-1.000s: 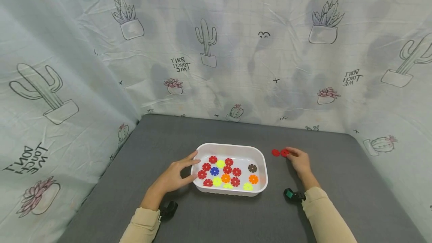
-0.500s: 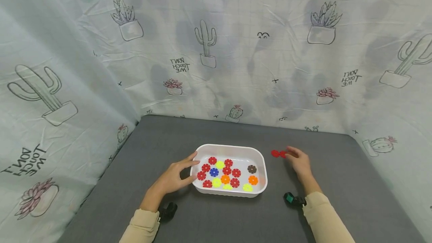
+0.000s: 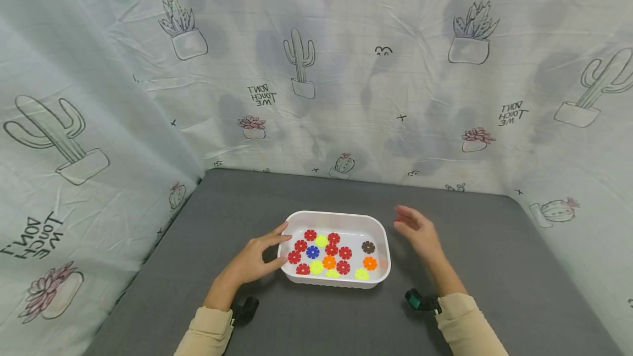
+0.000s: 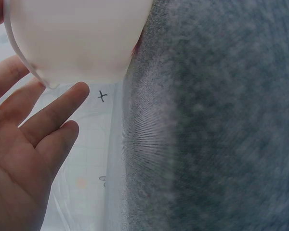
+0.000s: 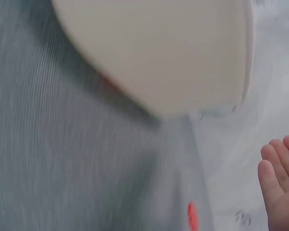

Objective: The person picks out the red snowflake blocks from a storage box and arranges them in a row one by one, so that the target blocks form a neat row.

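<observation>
My left hand (image 3: 252,259) rests at the left end of a white plastic tray (image 3: 341,215), its fingers fairly straight and its fingertips at the rim. In the left wrist view, my left hand (image 4: 33,130) has two lower fingers free beside the tray wall (image 4: 82,43). Inside the tray lie several notched discs, among them a blue disc (image 3: 312,252) and a brown disc (image 3: 368,247). My right hand (image 3: 420,235) is right of the tray, fingers extended. A red disc (image 3: 397,221) shows at its fingertips, mostly hidden; in the right wrist view the red disc (image 5: 192,217) appears apart from my right hand (image 5: 284,178).
Everything stands on a grey cloth-covered table (image 3: 267,185). A pale curtain (image 3: 346,98) with printed cacti hangs behind and at the sides. Each wrist wears a small dark camera, such as the right one (image 3: 420,300).
My right hand has moved left toward the tray, and now covers most of where the two red discs were in view. The left hand and the tray have stayed in place.
</observation>
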Available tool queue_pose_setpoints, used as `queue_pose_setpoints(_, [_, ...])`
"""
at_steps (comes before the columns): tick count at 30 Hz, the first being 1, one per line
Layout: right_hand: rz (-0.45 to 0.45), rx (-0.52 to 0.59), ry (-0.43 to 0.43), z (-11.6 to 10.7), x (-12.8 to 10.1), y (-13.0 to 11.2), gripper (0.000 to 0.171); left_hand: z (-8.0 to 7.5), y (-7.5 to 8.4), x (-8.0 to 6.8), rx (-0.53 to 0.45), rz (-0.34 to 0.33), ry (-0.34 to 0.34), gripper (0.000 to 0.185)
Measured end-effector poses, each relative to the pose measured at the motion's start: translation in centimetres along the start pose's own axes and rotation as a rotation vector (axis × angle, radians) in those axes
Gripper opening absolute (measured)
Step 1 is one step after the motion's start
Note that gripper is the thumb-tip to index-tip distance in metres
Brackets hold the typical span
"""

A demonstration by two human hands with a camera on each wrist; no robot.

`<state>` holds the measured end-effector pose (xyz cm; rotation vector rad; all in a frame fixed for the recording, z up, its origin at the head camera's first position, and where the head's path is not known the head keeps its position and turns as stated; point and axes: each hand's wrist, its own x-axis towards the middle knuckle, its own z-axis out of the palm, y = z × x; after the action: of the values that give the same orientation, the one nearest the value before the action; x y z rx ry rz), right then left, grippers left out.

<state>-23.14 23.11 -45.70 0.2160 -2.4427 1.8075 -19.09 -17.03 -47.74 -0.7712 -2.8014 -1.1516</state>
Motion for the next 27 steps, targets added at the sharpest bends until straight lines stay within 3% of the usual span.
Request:
queue_pose_setpoints(6, [-0.059, 0.035, -0.063, 2.3, -0.5, -1.9, 0.049, -0.1, -0.1, -0.1, 0.008, 0.004, 0.008, 0.049])
queue_pose_setpoints(18, [-0.021, 0.063, -0.173, 7.2, 0.1, -3.3, 0.045, -0.2, 0.0, -0.1, 0.016, -0.004, 0.003, 0.05])
queue_pose_setpoints(22, [0.02, 0.032, -0.215, 8.1, 0.7, -3.1, 0.043, -0.3, 0.2, 0.0, 0.006, -0.005, -0.005, 0.05])
queue_pose_setpoints(27, [0.077, -0.105, -0.307, 8.7, 1.1, -2.6, 0.038, -0.4, 0.3, 0.0, 0.009, 0.002, -0.003, 0.05])
